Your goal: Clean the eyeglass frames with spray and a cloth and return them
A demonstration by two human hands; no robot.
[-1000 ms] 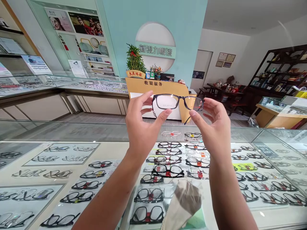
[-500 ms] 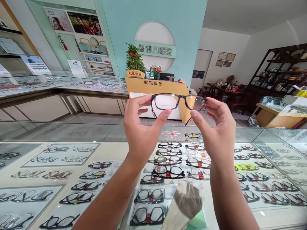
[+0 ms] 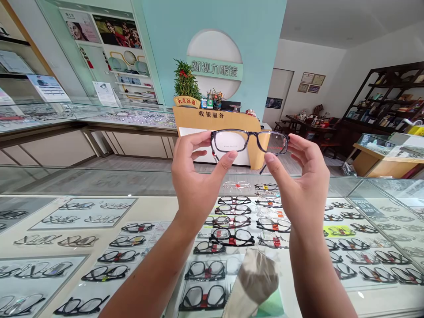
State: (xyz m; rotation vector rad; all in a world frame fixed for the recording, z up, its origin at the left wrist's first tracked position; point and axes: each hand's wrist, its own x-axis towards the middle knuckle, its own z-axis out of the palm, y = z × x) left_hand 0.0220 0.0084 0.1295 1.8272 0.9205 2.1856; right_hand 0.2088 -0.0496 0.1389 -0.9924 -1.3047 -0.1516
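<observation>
Both hands hold up a pair of dark-framed eyeglasses (image 3: 252, 134) above the glass display counter. My left hand (image 3: 198, 168) grips the left end of the frame between thumb and fingers. On the other side, my right hand (image 3: 300, 168) pinches the right end the same way. The lenses are clear, with small print on the left one and red marks on the right one. Part of a temple hangs below the frame near each thumb. Beneath my hands lies a beige cloth (image 3: 253, 278), close to rows of glasses (image 3: 232, 237) with red tags.
The glass counter (image 3: 155, 265) spans the foreground, with many frames in it or on it. Beyond stands a wooden cashier desk (image 3: 256, 148) with a potted plant (image 3: 186, 81). Another display case (image 3: 132, 117) runs along the left; a smaller case (image 3: 387, 148) is at right.
The eyeglasses and my right hand have shifted slightly to the right. My left hand has barely moved, and both hands keep their hold.
</observation>
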